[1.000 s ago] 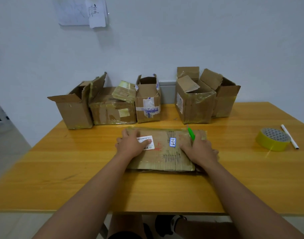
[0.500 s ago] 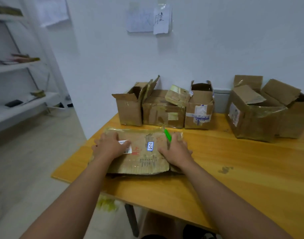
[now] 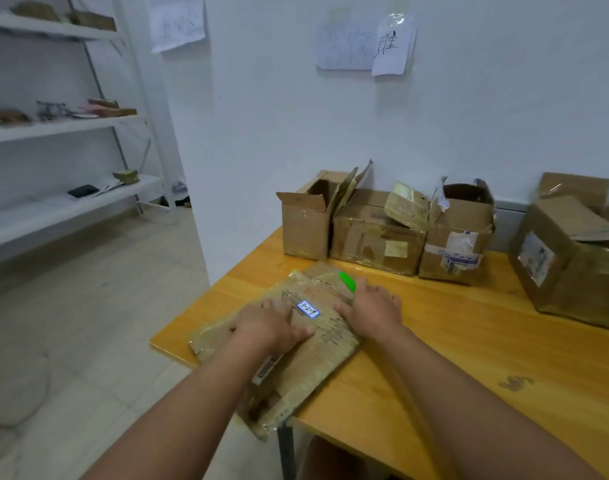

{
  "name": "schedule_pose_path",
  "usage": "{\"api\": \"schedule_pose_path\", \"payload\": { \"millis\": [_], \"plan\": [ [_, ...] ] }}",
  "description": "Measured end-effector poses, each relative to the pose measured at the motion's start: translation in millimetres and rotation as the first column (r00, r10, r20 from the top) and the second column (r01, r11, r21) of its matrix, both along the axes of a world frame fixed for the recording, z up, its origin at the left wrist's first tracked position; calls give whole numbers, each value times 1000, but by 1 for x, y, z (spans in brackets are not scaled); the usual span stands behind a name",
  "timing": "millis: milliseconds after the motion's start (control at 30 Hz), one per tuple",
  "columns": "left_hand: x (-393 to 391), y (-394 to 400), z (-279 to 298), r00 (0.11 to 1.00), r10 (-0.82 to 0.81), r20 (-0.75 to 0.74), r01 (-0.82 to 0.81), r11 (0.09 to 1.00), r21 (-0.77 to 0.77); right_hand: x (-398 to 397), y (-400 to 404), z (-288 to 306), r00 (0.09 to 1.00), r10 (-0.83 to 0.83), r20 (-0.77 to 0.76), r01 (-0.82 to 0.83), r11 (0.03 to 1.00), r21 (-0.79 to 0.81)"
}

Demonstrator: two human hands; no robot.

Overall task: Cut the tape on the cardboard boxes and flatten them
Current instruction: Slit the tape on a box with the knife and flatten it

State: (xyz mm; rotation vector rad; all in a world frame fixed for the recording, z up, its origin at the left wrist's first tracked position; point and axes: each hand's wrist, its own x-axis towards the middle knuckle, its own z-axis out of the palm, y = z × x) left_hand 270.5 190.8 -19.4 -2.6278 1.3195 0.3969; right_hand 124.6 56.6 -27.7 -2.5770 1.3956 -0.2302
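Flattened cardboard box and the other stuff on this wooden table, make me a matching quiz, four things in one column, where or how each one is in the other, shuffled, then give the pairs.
Things:
1. flattened brown cardboard box
2. green-handled cutter
3. small blue-edged white label
4. open-topped brown cardboard box with a white shipping label

States:
A. upright by the wall
B. between the two hands
C. overhanging the table's corner
D. under the right hand

Pairs: 1-C, 2-D, 3-B, 4-A

A glossy orange wooden table (image 3: 504,341) stands against a plain white wall (image 3: 279,133). Two white paper sheets (image 3: 365,43) hang taped on that wall. At left, white metal shelving (image 3: 54,128) holds small blurred items above a pale tiled floor (image 3: 88,323).
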Motion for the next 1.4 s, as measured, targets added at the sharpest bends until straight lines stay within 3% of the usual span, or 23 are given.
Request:
{"api": "schedule_pose_path", "payload": {
  "millis": [100, 233, 400, 533, 700, 900, 1067, 1167, 1267, 1400],
  "plan": [
    [-8, 6, 3, 996, 77, 49, -79, 996, 35, 3, 12, -10, 999, 38, 33, -40, 998, 49],
    [-14, 25, 10, 990, 56, 130, -65, 996, 66, 5, 24, -12, 983, 164, 77, -173, 978, 118],
    [-9, 47, -7, 990, -123, -67, 117, 988, -98, 25, 32, -11, 976, 180, 124, -199, 968, 156],
    [13, 49, -15, 996, -34, -85, 26, 995, -98, 55, 34, -12, 969, 219, 115, -235, 960, 153],
    [46, 49, -14, 991, 77, -105, -90, 989, -120, 105, 43, 3, 963, 263, -49, -261, 964, 49],
    [64, 35, -15, 983, 135, -126, -155, 973, -173, 163, 33, 22, 939, 341, 31, -342, 940, 11],
    [81, 18, -18, 983, 147, -111, -164, 973, -163, 191, 0, 31, 918, 395, -36, -397, 915, -74],
    [90, 9, -17, 982, 156, -104, -171, 973, -154, 193, -21, 35, 900, 395, -184, -425, 888, -173],
    [95, 5, -20, 985, 143, -100, -158, 974, -163, 185, -43, 34, 869, 335, -364, -446, 849, -283],
    [104, -5, -22, 988, 125, -95, -140, 973, -185, 167, -50, 29, 878, 269, -397, -398, 869, -293]
  ]
}}
